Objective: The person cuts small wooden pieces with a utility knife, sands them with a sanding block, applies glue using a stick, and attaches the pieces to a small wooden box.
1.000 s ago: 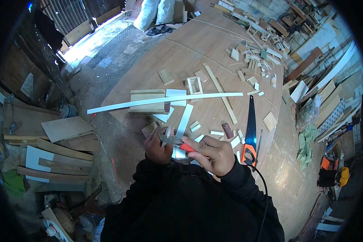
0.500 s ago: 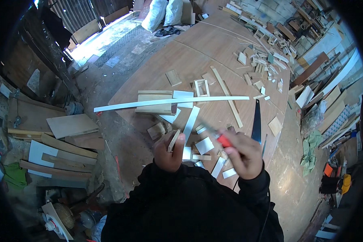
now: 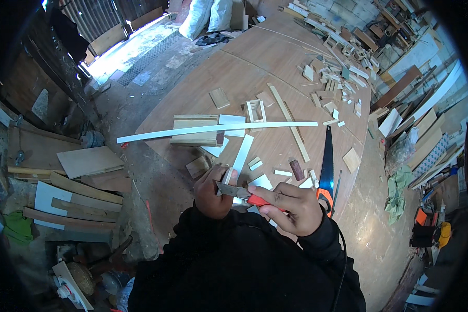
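Observation:
My left hand (image 3: 211,193) is closed around a small flat piece of wood (image 3: 228,175), whose upper edge sticks out by the thumb. My right hand (image 3: 295,209) grips a red-handled knife (image 3: 260,201), its wide flat metal blade pointing left. The blade reaches the wood piece at my left thumb; whether it cuts in cannot be made out. Just beyond my hands lie a white strip (image 3: 243,154), a white-faced block (image 3: 261,181) and a brown cylindrical piece (image 3: 297,170). A handsaw (image 3: 326,161) with an orange and black handle lies beside my right wrist.
A long white strip (image 3: 275,125) lies across a grooved wooden block (image 3: 181,125) and overhangs the table (image 3: 203,78) on the left. A small open wooden frame (image 3: 255,111) stands behind it. Offcuts (image 3: 338,78) crowd the far right. Boards (image 3: 83,203) lean at the left.
My right hand has moved left and nearer, bringing the knife blade to the wood piece in my left hand. The saw's handle has come into view.

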